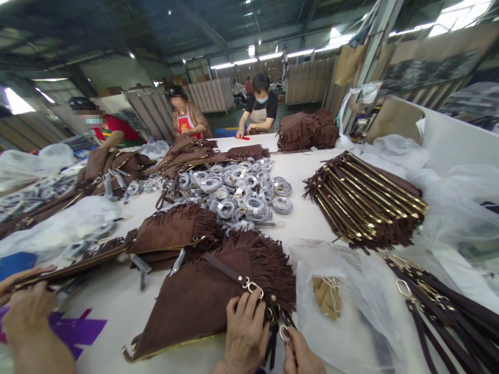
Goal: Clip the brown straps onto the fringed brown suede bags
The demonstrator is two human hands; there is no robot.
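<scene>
In front of me a brown suede-like handbag [202, 296] with fringe and gold-coloured trim lies on the white table. A short dark strap [224, 269] crosses it, ending in a metal clasp [254, 289]. My left hand [246, 327] has its fingers curled over the bag's edge just below that clasp; the thumb is hidden. Close by on the right, my right hand [301, 353] pinches a metal snap hook [284, 333] beside the fringe and dark tassel strips. Part of the right hand falls outside the picture.
A co-worker's hands [31, 306] hold another brown bag at left. Several coiled, wrapped straps [234, 187] are heaped mid-table. Stacked bags [366, 202], a clear plastic bag [346, 306] and loose dark straps [444, 301] lie at right. Several people stand across the table.
</scene>
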